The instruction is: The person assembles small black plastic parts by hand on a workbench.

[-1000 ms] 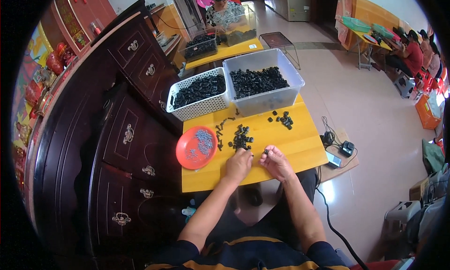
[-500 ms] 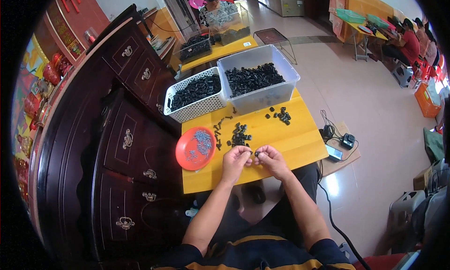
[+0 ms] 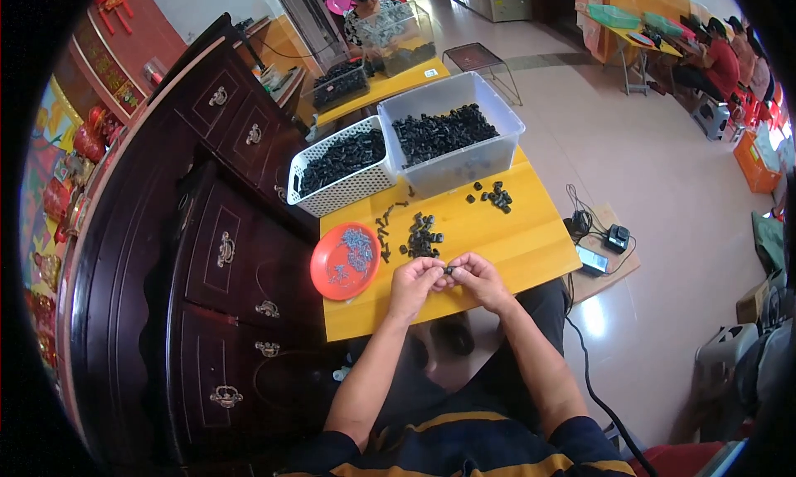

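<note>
Two-handed pinch above the near part of the yellow wooden counter. The left hand and the right hand meet at their tips, the fingers of both closed on a small black plastic part between them; whether it is one piece or two set together cannot be told. Just beyond the fingers lies a loose pile of black plastic pieces; farther off, beyond them to the right, is a smaller cluster of black blocks. Left of the fingers sits a red plate bearing small silvery metal fasteners (too fine to resolve individually), with a line of dark elongated pieces between plate and pile. Well beyond the fingers stand a white perforated basket and a translucent plastic bin, both holding black parts. A light fingertip grip should serve best, one hand steadying while the other adjusts, the part's faces left visible and its position low over the counter in case it slips.
</note>
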A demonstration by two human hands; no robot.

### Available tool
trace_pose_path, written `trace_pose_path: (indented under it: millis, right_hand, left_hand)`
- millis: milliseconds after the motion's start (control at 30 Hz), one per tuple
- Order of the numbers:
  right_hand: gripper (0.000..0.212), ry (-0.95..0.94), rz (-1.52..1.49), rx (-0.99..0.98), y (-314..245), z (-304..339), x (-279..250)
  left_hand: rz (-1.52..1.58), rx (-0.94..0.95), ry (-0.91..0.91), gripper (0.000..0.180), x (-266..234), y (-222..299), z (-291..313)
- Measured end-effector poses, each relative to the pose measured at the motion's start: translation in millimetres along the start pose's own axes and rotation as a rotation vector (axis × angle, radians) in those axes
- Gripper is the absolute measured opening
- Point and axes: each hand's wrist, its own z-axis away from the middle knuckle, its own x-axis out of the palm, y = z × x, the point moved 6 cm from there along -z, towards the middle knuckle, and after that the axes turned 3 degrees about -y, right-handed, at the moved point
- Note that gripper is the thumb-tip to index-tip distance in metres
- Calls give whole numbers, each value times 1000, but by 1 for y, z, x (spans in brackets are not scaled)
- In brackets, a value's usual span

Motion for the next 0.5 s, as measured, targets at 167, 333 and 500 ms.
trace_pose_path:
  millis: [167,333,500]
  right_hand:
    - [12,3,32,-14,1,0,1]
    - [9,-7,44,-34,10,0,6]
    - [8,10,233,-59,13,0,6]
  left_hand:
    - [-42,-23,-2,12,-3,-4,0]
    - [-250,98,93,8,-3,-6,3]
    - [-336,130,126,8,-4,0,9]
